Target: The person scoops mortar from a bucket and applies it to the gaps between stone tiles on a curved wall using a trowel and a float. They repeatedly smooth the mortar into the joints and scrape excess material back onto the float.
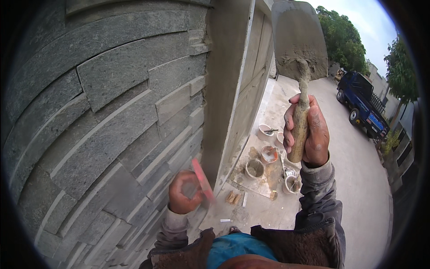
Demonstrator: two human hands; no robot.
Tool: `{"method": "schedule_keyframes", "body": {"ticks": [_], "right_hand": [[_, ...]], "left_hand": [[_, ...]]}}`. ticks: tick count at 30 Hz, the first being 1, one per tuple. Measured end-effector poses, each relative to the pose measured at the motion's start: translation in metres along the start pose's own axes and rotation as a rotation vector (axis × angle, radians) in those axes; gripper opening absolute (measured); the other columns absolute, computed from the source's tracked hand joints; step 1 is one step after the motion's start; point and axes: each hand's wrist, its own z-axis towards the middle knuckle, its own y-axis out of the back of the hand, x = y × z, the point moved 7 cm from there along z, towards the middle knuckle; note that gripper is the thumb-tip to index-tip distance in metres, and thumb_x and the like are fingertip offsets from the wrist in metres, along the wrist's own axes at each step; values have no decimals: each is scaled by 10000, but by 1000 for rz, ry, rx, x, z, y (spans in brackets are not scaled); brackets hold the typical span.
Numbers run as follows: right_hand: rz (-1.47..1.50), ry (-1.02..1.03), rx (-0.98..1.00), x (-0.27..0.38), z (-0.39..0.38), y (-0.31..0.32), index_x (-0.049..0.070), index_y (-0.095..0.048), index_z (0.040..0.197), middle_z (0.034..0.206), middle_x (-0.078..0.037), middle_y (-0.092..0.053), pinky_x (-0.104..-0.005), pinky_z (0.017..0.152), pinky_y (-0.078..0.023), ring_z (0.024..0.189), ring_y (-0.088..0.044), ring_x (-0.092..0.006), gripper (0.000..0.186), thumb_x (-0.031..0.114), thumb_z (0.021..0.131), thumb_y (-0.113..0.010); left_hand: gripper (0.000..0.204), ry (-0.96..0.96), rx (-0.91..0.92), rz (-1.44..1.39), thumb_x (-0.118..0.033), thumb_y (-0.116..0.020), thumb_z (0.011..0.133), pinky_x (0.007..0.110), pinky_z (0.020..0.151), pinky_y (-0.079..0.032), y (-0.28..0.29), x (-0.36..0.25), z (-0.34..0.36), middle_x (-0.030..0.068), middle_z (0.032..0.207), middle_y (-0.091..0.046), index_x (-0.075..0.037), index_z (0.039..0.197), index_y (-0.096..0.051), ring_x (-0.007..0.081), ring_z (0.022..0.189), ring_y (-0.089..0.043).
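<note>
My right hand grips the cement-smeared wooden handle of a flat trowel, whose wide metal blade points up at the top of the view, with grey mortar near its neck. My left hand holds a thin, flat red tool, blurred by motion, at the lower edge of the grey plastered strip beside the stacked-stone wall. The left hand is low and close to the stonework; the trowel is held out to the right of it.
Below are several buckets of mortar and tools on a dusty board, with small offcuts nearby. A panelled surface stands right of the plastered strip. A paved road runs along the right, with a blue pickup truck and trees.
</note>
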Motion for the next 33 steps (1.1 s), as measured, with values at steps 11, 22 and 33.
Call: {"method": "schedule_keyframes", "body": {"ticks": [11,22,33], "right_hand": [[-292,-214,67,9,15,0,9,-577,1194,795,-11,-559,-227,550,-457,585,-540,-68,366,349,1058,-593],[-1353,410,5,24,27,-40,-22,-619,1187,967,-226,-658,-471,750,-511,839,-646,-433,364,296,1012,-643],[-1873,477,20,84,23,-50,74,-706,1170,983,-69,-701,-374,632,-536,756,-707,-292,290,275,961,-694]], "left_hand": [[401,86,-70,-28,-13,-756,725,349,842,-519,15,15,-26,120,1004,-648,0,1094,-602,217,905,-657],[416,69,-20,-77,-28,-793,740,352,808,-536,-4,24,-25,116,967,-660,7,1113,-612,225,885,-672],[425,42,45,-85,-19,-811,747,356,802,-532,-4,33,-23,121,1017,-656,1,1116,-602,217,877,-664]]}}
